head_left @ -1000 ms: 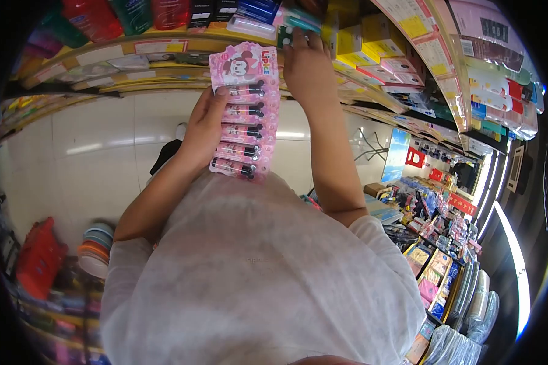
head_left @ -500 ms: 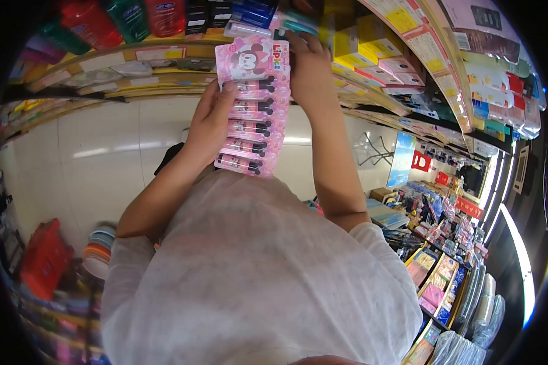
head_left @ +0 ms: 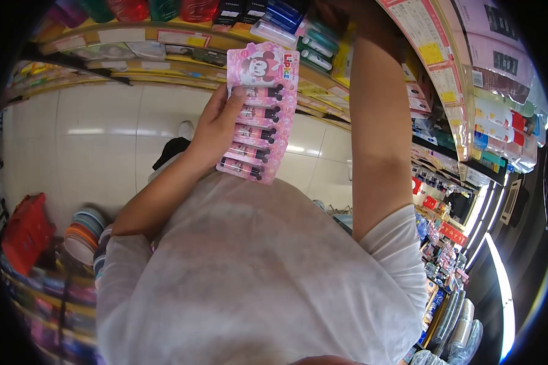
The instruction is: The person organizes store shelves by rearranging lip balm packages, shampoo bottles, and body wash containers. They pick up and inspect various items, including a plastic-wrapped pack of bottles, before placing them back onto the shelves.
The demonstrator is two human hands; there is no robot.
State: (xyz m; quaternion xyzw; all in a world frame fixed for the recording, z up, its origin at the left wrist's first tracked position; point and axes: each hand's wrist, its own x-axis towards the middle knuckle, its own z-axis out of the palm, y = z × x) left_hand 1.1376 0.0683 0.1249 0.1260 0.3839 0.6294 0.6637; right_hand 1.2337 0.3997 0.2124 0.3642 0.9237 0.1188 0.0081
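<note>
A pink blister card is in the left hand, upright with a slight tilt, in front of the shirt. It bears a cartoon mouse face at the top and a column of small dark-ended tubes below. The left hand grips its left edge, thumb across the front and fingers behind; this grip is unchanged.

What has just changed is the right arm: it now stretches further up and over the shelf, and the right hand has passed out of view. Whether it is open or holding something cannot be told. The left hand thus supports the card alone.

The arm's move also uncovers capped green tubes at the shelf front, near the card's upper right. Dark boxes and a red bottle stand to their left. Farther out, stacked bowls sit beside a red plastic item.
</note>
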